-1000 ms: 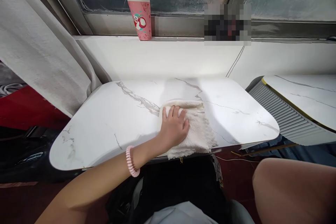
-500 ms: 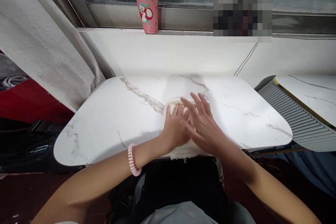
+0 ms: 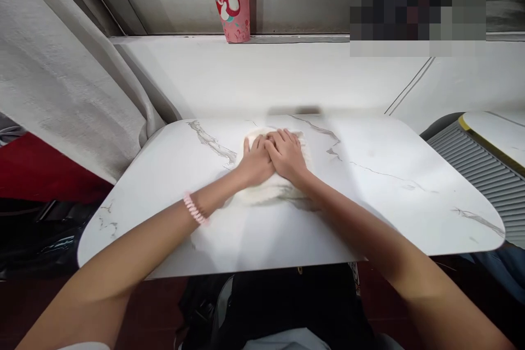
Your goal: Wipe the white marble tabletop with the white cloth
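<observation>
A white cloth (image 3: 262, 196) lies bunched on the marble-patterned table (image 3: 377, 186), near the middle of the far half. My left hand (image 3: 256, 159) presses on the cloth palm down, its fingers stretched forward. A pink coil band (image 3: 194, 209) circles the left wrist. Beside it and partly overlapping it, my right hand (image 3: 286, 153) also lies flat on the cloth, with its fingers together and extended. Neither hand is wrapped round the cloth. The part of the cloth beneath the palms is hidden.
A pink paper cup (image 3: 233, 3) stands on the window ledge (image 3: 295, 39) behind the table. A grey curtain (image 3: 82, 71) hangs at the left. To the right are a ribbed grey panel (image 3: 476, 158) and another marble-patterned top (image 3: 502, 134).
Both hands and the cloth have moved from the table's near edge toward the far side. My right hand, its fingers raised and spread before, now rests flat. The view has tilted down.
</observation>
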`<move>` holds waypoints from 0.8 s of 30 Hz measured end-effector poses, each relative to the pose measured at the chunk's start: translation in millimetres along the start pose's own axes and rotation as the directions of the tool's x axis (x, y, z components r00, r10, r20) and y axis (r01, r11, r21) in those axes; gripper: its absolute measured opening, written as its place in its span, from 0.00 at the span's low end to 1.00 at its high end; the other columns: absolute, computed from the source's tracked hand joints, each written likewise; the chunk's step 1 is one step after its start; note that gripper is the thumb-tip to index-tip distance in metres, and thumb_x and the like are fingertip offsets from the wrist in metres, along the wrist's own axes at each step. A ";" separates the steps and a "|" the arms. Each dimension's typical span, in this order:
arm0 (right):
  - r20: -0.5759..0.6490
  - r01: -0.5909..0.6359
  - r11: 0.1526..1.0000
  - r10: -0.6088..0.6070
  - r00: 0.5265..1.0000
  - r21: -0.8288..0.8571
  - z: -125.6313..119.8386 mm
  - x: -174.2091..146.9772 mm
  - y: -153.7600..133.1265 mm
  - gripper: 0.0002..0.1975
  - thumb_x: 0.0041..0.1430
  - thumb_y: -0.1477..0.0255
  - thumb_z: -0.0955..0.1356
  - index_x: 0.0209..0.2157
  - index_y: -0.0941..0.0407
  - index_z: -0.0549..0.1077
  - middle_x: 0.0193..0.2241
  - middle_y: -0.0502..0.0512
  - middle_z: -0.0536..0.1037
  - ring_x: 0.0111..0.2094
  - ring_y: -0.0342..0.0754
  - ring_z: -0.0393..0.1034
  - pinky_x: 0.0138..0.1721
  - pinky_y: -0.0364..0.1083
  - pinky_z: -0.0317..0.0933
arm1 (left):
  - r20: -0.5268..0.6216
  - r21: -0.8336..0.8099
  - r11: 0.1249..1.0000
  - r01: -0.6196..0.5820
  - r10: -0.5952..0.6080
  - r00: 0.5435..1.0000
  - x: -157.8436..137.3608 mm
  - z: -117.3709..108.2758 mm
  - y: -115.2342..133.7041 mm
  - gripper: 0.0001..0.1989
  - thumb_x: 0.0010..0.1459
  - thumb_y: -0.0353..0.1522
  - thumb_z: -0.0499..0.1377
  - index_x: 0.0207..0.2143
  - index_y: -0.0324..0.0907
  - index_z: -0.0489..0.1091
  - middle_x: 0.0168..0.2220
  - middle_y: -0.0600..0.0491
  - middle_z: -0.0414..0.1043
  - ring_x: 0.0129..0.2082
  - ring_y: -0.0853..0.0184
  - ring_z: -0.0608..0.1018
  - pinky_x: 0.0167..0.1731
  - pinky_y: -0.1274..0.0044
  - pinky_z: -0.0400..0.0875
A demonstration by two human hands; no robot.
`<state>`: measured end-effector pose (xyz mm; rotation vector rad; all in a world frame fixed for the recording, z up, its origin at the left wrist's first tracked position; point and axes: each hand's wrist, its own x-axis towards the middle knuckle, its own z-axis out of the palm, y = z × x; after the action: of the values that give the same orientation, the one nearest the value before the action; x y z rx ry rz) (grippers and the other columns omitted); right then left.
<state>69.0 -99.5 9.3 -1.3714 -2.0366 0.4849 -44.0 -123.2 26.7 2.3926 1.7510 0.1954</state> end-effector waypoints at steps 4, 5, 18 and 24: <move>-0.165 -0.061 0.998 0.055 0.985 -0.033 13.4 50.4 4.4 0.16 0.67 0.71 0.57 0.49 0.58 0.71 0.62 0.66 0.64 0.65 0.60 0.54 0.65 0.60 0.48 | -0.128 -0.050 0.998 0.036 -0.042 0.991 51.7 2.1 -33.4 0.25 0.67 0.34 0.45 0.65 0.43 0.59 0.67 0.44 0.60 0.68 0.60 0.60 0.69 0.57 0.41; -0.187 -0.074 0.996 0.065 0.980 -0.042 15.9 60.2 5.9 0.16 0.67 0.73 0.57 0.48 0.58 0.72 0.60 0.66 0.66 0.63 0.59 0.56 0.64 0.59 0.50 | -0.157 -0.062 0.997 0.045 -0.054 0.986 62.1 3.1 -39.9 0.24 0.67 0.34 0.45 0.64 0.42 0.60 0.66 0.44 0.61 0.67 0.60 0.61 0.69 0.58 0.42; -0.223 -0.142 0.983 0.113 0.968 -0.116 33.3 126.5 23.7 0.13 0.62 0.77 0.57 0.35 0.56 0.72 0.44 0.63 0.78 0.53 0.59 0.64 0.55 0.57 0.56 | -0.261 -0.099 0.995 0.026 -0.051 0.964 122.6 1.3 -74.3 0.19 0.65 0.34 0.49 0.57 0.44 0.66 0.59 0.46 0.69 0.61 0.57 0.67 0.65 0.61 0.53; -0.200 -0.096 0.991 0.077 0.977 -0.089 33.1 120.6 28.8 0.13 0.62 0.77 0.57 0.36 0.56 0.73 0.41 0.60 0.79 0.54 0.57 0.64 0.57 0.54 0.55 | -0.249 -0.101 0.995 0.014 -0.038 0.968 117.7 4.0 -72.5 0.20 0.66 0.34 0.48 0.58 0.44 0.64 0.62 0.46 0.67 0.64 0.58 0.65 0.67 0.58 0.48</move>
<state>34.9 24.1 2.8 -1.5086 -1.8675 0.2767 -75.2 10.3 7.9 2.3585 1.8260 0.5906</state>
